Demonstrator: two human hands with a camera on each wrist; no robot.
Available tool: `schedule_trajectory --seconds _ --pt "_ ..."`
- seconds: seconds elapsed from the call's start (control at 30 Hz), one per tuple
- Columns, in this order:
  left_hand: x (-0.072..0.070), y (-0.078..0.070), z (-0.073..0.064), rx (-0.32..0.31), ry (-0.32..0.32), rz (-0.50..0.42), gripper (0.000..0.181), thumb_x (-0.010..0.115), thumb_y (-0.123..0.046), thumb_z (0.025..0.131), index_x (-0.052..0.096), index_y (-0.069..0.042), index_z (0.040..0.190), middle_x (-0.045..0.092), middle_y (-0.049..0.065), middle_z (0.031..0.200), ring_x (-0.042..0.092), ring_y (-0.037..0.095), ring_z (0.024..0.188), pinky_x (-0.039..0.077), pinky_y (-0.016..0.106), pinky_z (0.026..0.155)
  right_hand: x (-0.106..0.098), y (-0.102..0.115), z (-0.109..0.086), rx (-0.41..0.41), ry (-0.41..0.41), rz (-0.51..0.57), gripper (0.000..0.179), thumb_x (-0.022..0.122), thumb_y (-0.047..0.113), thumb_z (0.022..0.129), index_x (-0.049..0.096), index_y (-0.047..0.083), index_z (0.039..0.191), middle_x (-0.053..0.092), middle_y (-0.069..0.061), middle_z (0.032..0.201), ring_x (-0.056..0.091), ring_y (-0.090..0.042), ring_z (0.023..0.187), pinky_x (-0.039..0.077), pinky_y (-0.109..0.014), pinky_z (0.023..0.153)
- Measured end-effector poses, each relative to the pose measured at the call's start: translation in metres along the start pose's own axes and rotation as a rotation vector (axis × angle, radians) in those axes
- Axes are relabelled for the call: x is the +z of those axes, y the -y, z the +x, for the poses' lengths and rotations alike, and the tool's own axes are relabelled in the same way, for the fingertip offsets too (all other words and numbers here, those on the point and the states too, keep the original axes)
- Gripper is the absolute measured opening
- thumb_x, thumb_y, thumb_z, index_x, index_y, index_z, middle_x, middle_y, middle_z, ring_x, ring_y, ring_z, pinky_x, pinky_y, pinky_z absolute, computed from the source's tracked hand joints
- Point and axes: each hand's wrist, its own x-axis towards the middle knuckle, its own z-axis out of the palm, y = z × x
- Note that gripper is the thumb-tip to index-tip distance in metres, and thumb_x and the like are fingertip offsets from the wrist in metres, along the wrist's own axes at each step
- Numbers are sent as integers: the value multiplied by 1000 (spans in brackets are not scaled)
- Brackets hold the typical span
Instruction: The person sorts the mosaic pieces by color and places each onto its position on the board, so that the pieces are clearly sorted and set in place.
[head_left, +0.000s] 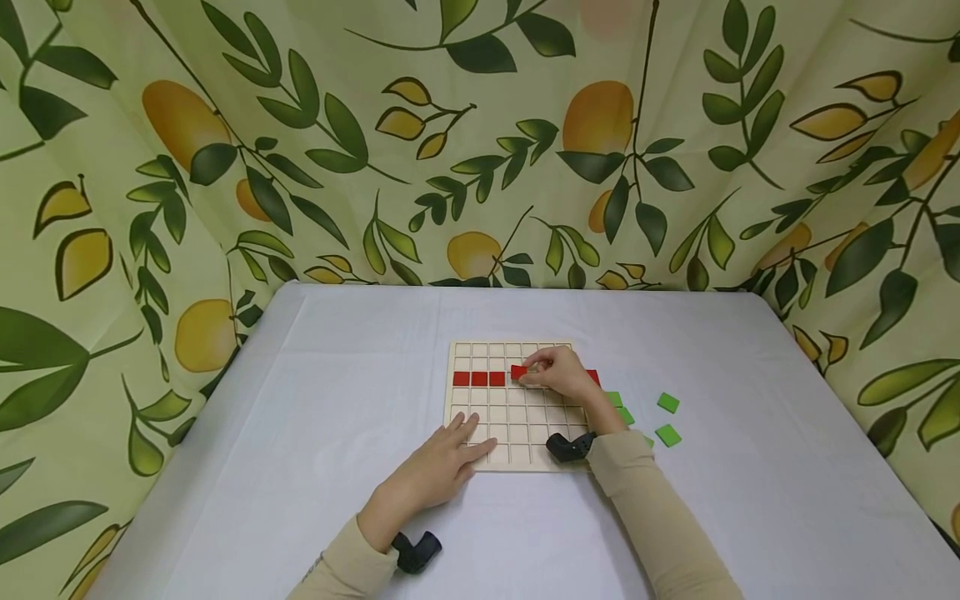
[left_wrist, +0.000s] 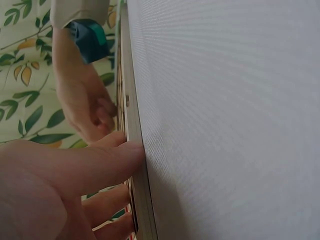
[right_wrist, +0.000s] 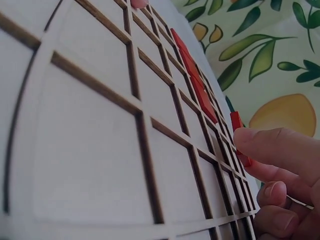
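While right fingers (right_wrist: 285,145) pinch one red tile (head_left: 517,372), three (head_left: 479,379) occupy board cells (head_left: 519,434).

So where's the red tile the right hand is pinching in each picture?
Head: red tile below and slightly right of centre, in the right hand.
Left wrist: I can't see it.
Right wrist: red tile right of centre, at mid-height.
Shared landmark: the wooden grid board, in every view.

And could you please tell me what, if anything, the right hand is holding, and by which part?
The right hand pinches a red tile by its right side, as seen in the head view.
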Motion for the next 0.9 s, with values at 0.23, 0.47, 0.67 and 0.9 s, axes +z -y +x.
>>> schedule_trajectory --seconds 0.23,0.47,0.67,0.9 --pt "-1 0 0 1 2 0 43 54 -13 97 52 -18 140 35 21 155 31 43 145 35 56 116 4 1 2 -3 2 -27 25 80 12 76 72 -1 95 44 4 61 40 -13 62 33 -22 60" --pt "-1 0 0 -5 11 0 43 53 -14 97 52 -19 140 35 20 155 30 42 146 34 55 116 6 1 3 17 1 -70 25 81 14 75 73 0 94 44 3 62 41 -14 64 33 -24 61" --pt "-2 -1 1 5 8 17 43 54 -14 97 52 -18 140 35 21 155 31 42 145 35 55 116 6 2 2 12 -10 -87 24 81 14 76 73 0 94 44 3 62 40 -14 64 32 -23 61" --pt "-2 -2 0 -7 8 6 43 54 -14 97 52 -18 140 36 20 155 31 42 145 35 55 116 7 2 2 18 -24 -100 24 82 14 74 74 1 92 44 2 61 41 -13 63 32 -22 59"
